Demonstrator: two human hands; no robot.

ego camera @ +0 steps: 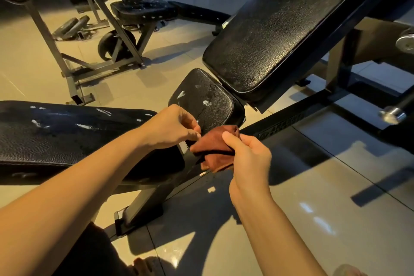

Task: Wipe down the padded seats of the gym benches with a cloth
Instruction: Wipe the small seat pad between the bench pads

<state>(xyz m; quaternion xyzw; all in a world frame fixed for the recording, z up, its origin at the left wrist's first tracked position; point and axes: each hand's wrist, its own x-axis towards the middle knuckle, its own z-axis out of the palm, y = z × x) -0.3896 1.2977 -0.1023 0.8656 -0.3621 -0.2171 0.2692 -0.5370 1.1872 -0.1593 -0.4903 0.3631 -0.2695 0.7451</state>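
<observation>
Dim, warm yellow cast. Faint sheen on black pebbled-vinyl inclined back pad (280, 29). Below it, glossy beige floor tiles (336, 186) throw pale glare at me, crossed by hard dark shadows. Above-left of pad, background murky; my view bows at edges.

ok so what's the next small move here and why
Probably lower the brown cloth onto the small seat pad just beyond it and start wiping. The left hand pinches its edge and the right hand grips it at the pad's near end, and white smears show on the padding.
</observation>
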